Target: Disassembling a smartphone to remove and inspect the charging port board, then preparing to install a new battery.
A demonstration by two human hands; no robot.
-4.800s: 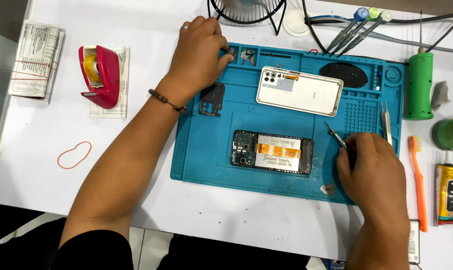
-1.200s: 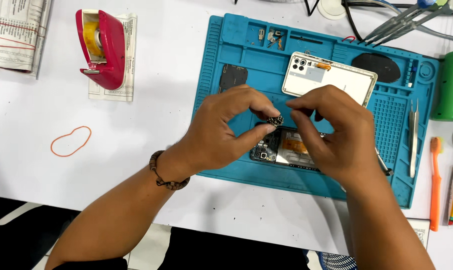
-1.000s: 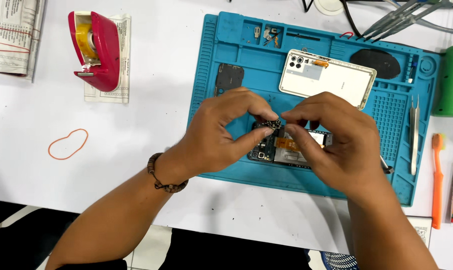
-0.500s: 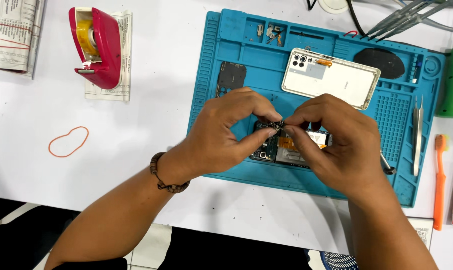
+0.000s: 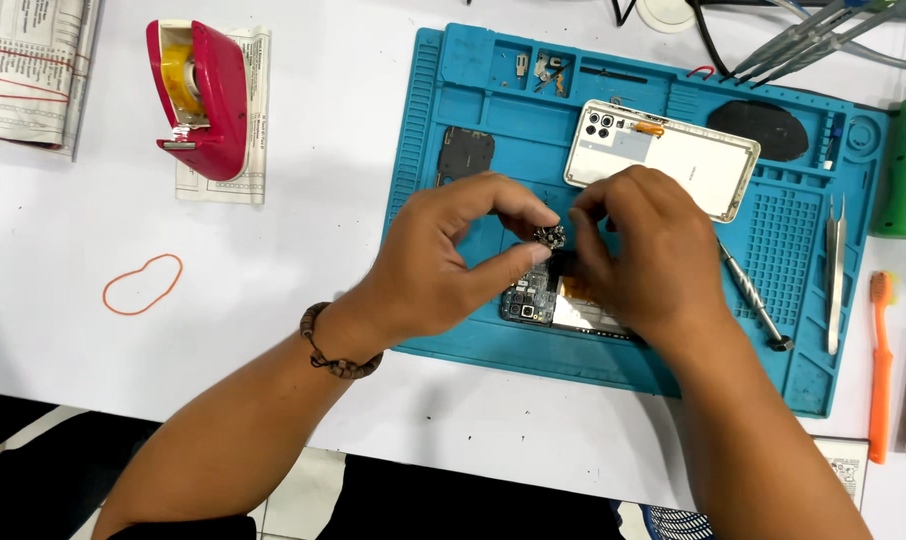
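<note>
**Bench item: small phone part pinched over opened handset**

- Small dark camera-module part w/ metal rings point(image 5: 549, 236): pinched betw. thumb and forefinger of left hand point(image 5: 453, 255), held just above the opened black phone body w/ exposed circuit board point(image 5: 533, 298). Likely raised so it sits clear of the board while being handled.
- Right hand point(image 5: 643, 250): fingertips bunched beside the part, at a small black piece point(image 5: 563, 262); whether they actually clamp it, cannot tell. Palm covers most of the phone body.
- Left wrist: dark beaded bracelet point(image 5: 338, 352).
- Blue silicone repair mat w/ moulded compartments point(image 5: 453, 100): under the phone, prob. to stop parts rolling off. Screws in top tray point(image 5: 545, 70).
- White phone back cover point(image 5: 673, 160): face down, just behind the hands.
- Dark flat shield plate point(image 5: 465, 155): on mat, left of the cover.
- Steel-shaft screwdriver point(image 5: 755, 300): lying right of right hand.
- Metal tweezers point(image 5: 833, 270): mat's right edge.
- Off mat: orange toothbrush point(image 5: 879, 370), pink tape dispenser point(image 5: 201, 95), orange rubber band point(image 5: 143, 285).
</note>
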